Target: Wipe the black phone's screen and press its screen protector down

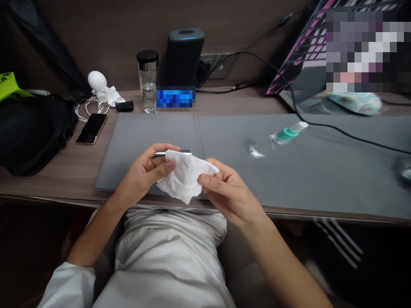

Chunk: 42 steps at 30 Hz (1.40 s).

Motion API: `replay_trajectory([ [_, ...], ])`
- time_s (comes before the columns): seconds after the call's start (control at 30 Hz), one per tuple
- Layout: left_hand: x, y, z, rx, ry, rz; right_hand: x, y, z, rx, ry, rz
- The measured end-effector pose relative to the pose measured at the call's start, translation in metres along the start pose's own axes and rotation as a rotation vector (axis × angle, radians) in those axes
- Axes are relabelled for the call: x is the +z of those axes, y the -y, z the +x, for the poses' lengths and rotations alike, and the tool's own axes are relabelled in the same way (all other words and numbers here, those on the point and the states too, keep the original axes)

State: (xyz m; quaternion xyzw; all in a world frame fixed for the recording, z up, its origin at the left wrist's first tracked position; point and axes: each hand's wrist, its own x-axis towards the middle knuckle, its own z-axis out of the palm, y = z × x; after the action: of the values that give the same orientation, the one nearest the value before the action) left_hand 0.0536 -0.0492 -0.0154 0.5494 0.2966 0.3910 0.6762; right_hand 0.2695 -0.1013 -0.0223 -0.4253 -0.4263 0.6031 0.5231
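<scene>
The left hand [141, 173] is curled shut around a shiny metal stick [171, 153], and its thumb presses on a white tissue [184, 177] wrapped over the stick. The right hand [231, 190] holds the other side of the tissue in a narrow pinch between its thumb and fingers. Both hands are over the front edge of the table [48, 184], near the middle.

A gray desk mat [154, 132] lies on the table. On the right part of it, a small clear bottle [287, 133] with a green band and a white cap lies on its side, with a little clear curved piece [257, 150] near it. A black cord [346, 132] crosses the mat behind the bottle. Along the back edge stand a glass water bottle [148, 83] with a black lid and a dark speaker [185, 55]. Near the left edge are a phone [91, 128] and a black bag [32, 132].
</scene>
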Motion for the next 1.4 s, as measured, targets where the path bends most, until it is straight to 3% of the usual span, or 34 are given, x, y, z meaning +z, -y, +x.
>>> replay_trajectory([
  [0.37, 0.004, -0.003, -0.001, 0.117, 0.04, 0.093, 0.005, -0.004, 0.002, 0.027, 0.085, 0.166],
  [0.87, -0.003, -0.009, 0.001, 0.027, -0.069, 0.213, -0.011, -0.011, 0.007, -0.059, -0.061, 0.049],
  [1.0, -0.005, -0.007, 0.004, -0.006, -0.135, 0.208, -0.011, -0.027, 0.011, -0.249, -0.167, -0.16],
  [1.13, -0.009, -0.004, 0.007, 0.045, -0.246, 0.203, -0.002, -0.034, 0.003, -0.758, -0.419, -0.693],
  [1.2, -0.009, -0.003, 0.007, 0.044, -0.241, 0.189, 0.004, -0.035, -0.002, -0.921, -0.36, -0.999],
  [1.27, -0.006, -0.001, 0.007, 0.028, -0.202, 0.165, 0.009, -0.038, -0.004, -0.959, -0.201, -1.188],
  [1.33, -0.003, 0.0, 0.007, 0.016, -0.152, 0.148, 0.012, -0.043, -0.001, -0.933, -0.097, -1.234],
  [1.4, -0.001, 0.001, 0.007, 0.029, -0.089, 0.137, 0.01, -0.049, 0.004, -0.914, -0.073, -1.215],
])
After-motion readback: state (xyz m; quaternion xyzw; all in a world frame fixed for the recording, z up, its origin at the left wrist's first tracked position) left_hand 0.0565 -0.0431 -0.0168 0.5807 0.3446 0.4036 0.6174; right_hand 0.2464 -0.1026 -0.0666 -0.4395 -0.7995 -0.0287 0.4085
